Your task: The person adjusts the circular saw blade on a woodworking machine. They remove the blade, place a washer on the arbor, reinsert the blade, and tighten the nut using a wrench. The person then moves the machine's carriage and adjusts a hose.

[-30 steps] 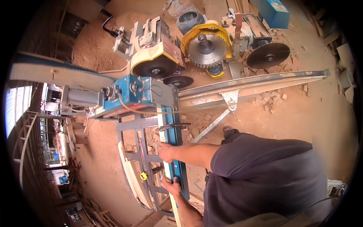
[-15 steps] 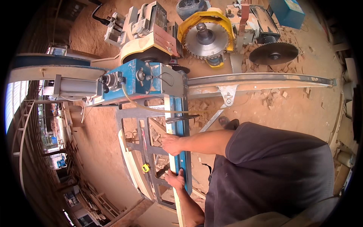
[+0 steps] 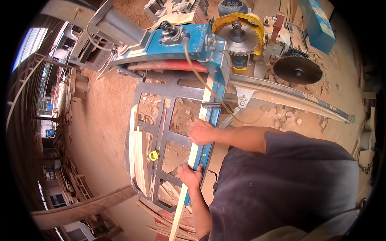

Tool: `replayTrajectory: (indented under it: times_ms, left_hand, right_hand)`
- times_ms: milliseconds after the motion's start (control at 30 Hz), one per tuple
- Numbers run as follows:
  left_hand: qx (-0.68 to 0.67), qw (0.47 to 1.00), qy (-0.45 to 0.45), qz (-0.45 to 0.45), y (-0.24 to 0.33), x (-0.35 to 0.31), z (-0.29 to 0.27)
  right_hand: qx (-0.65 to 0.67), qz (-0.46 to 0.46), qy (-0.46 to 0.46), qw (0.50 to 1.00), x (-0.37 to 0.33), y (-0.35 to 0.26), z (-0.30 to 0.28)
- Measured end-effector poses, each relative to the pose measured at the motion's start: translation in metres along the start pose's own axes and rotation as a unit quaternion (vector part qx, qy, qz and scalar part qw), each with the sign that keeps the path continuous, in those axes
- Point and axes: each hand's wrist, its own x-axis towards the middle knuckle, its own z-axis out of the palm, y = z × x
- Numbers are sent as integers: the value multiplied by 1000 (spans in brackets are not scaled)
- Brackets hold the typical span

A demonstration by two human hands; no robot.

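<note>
A long pale wood strip (image 3: 194, 154) lies along a blue metal fence (image 3: 204, 158) on the edge of a dark slotted metal table (image 3: 161, 120). My right hand (image 3: 201, 131), farther along the strip, is closed over it, slightly blurred. Nearer to me, my left hand (image 3: 191, 176) grips the same strip, its thumb against the fence. Beyond my right hand, a black rod (image 3: 212, 105) crosses over the strip. The strip's far end runs toward a blue machine arm (image 3: 177, 38); its near end extends past the table's edge.
A toothed saw blade (image 3: 241, 38) in a yellow guard and a dark circular blade (image 3: 298, 73) stand at the back. A metal rail (image 3: 297, 100) runs right. Several wood strips (image 3: 139, 164) and a yellow tape measure (image 3: 153, 155) rest on the table's left side. Offcuts litter the floor.
The view has turned, and the blue machine arm looks larger, hiding more of the left saw and showing a red part below. Both hands remain on the wood strip.
</note>
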Motion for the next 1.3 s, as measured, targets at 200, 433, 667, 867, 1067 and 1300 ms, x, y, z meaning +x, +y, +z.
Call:
replayTrajectory:
  times_ms: [200,433,667,867,1067,1300]
  left_hand:
    - [-37,999,19,14,-9,-6,-14]
    - [-59,997,54,24,-18,-12,-30]
    - [-39,998,50,27,-15,-11,-35]
    - [-62,997,45,17,-7,-6,-33]
    - [-173,984,31,25,64,53,9]
    - [-144,984,98,-26,153,86,38]
  right_hand:
    - [-55,25,-30,998,4,-19,-18]
    - [-35,66,-74,994,15,-38,-28]
    - [-61,49,-56,995,13,-33,-26]
    - [19,-19,9,1000,9,9,-51]
    - [6,-69,56,996,-4,44,-66]
    - [57,-89,103,989,-20,60,-46]
